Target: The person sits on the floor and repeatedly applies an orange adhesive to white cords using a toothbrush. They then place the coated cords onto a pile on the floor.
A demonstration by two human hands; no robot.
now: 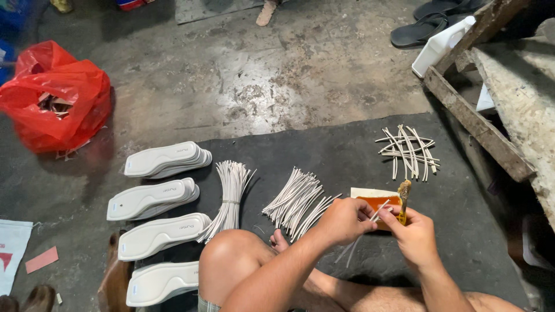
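My left hand (342, 219) pinches a few thin white strips (378, 211) over a dark mat (324, 156). My right hand (413, 234) grips a small glue-coated brush (403, 195) with a yellow handle, its tip just above an open orange glue tin (376, 203). A loose pile of the same white strips (293, 201) lies left of my hands. A tied bundle of strips (231, 193) lies further left. A crossed heap of strips (409, 151) rests on the mat beyond the tin. My bare knee (231, 263) is in front.
Several stacks of white shoe insoles (165, 159) line the mat's left side. A red plastic bag (55, 95) sits on the concrete floor at left. A wooden bench frame (480, 124), a white bottle (439, 46) and dark sandals (425, 29) are at right.
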